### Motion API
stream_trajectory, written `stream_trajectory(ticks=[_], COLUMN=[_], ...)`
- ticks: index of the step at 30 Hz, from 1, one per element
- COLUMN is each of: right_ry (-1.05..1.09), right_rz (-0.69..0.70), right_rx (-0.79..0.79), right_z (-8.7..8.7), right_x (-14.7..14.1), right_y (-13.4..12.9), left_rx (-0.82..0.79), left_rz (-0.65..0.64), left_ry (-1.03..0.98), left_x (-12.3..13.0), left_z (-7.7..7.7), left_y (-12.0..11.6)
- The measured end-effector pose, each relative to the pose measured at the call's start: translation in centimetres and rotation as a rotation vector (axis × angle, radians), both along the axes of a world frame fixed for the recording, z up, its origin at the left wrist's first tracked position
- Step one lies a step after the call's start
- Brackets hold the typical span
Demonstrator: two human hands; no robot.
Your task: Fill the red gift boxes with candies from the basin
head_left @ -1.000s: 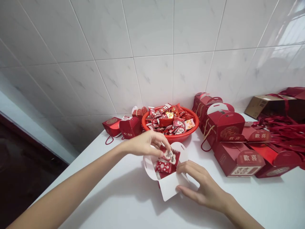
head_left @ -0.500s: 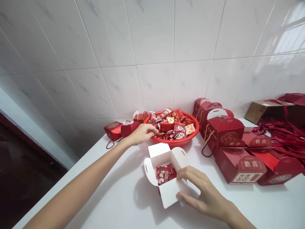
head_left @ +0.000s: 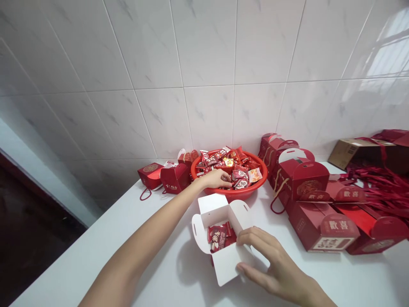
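Observation:
A red plastic basin (head_left: pixel 236 192) heaped with red-wrapped candies (head_left: pixel 240 174) stands near the wall. My left hand (head_left: pixel 219 179) dips into its near side, fingers curled down among the wrappers; what lies between the fingertips is hidden. In front of the basin sits an opened gift box (head_left: pixel 206 204), its white inner flaps spread outward. Several wrapped candies (head_left: pixel 220 236) lie inside it. My right hand (head_left: pixel 271 260) steadies this box from the right, thumb and fingers on the near right flap.
Closed red gift boxes (head_left: pixel 322 226) are grouped on the right, some stacked. Farther right are a brown cardboard carton (head_left: pixel 347 150) and a pile of dark red ribbon handles (head_left: pixel 380 183). More small red boxes (head_left: pixel 175 178) stand left of the basin. A tiled wall (head_left: pixel 207 115) bounds the white table (head_left: pixel 159 273).
My left hand has moved right, from the basin's left rim in among the candies. My right hand stays on the gift box. The view has shifted slightly.

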State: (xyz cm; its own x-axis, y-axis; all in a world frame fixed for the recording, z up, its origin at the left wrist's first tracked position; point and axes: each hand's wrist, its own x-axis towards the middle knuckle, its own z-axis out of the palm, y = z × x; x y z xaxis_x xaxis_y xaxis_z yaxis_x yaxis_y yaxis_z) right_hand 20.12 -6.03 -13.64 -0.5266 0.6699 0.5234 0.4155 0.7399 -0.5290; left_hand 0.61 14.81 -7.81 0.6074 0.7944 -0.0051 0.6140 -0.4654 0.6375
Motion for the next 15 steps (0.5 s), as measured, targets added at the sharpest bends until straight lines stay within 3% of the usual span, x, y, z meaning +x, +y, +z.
stream_trajectory(ticks=[9,15], right_ry=[0.003,-0.003], right_rz=[0.009,0.006], right_rx=[-0.027,-0.032], right_z=[-0.1,-0.1], right_x=[0.0,0.0], right_y=[-0.2,0.0], left_rx=[-0.039,0.0], left_rz=[-0.004,0.033], left_ry=[0.008,-0.156], left_x=[0.0,-0.3], left_z=[0.0,0.7], left_y=[-0.3,-1.0])
